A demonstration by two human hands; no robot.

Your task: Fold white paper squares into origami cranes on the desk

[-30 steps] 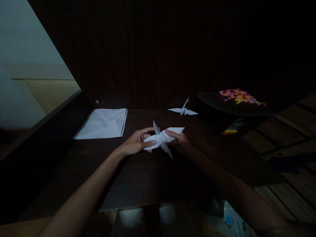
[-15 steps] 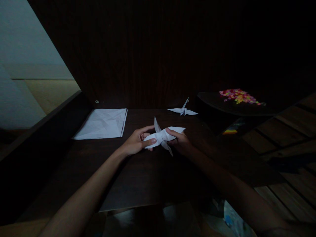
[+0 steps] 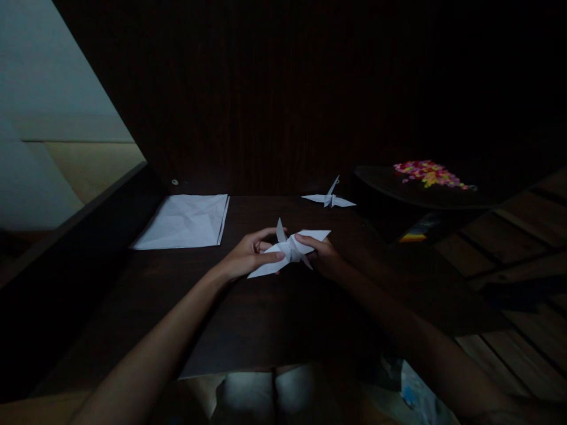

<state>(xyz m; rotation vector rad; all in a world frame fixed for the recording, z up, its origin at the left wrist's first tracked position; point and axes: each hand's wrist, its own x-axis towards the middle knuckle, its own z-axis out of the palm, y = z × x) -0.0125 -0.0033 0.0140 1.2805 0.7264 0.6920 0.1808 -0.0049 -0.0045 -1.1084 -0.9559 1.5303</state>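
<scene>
A white origami crane (image 3: 292, 250) is held between both hands above the dark wooden surface (image 3: 248, 330). My left hand (image 3: 248, 254) pinches its left wing, thumb on top and fingers beneath. On the other side, my right hand (image 3: 322, 252) grips the right wing with the thumb pressed near the middle. One pointed end of the crane sticks up at the back and another points down towards the front right. The fingers under the paper are partly hidden. Farther back stands a second white paper crane (image 3: 329, 201) with spread wings, apart from both hands.
A stack of creased white paper sheets (image 3: 186, 221) lies at the back left. To the right, a raised dark curved shelf (image 3: 376, 180) bears a heap of small colourful pieces (image 3: 429, 173). A dark side board (image 3: 84, 218) borders the left.
My thumbs have shifted inward towards the crane's middle. The left wing's tip now shows below my left hand, and the crane's two narrow points look shorter from here.
</scene>
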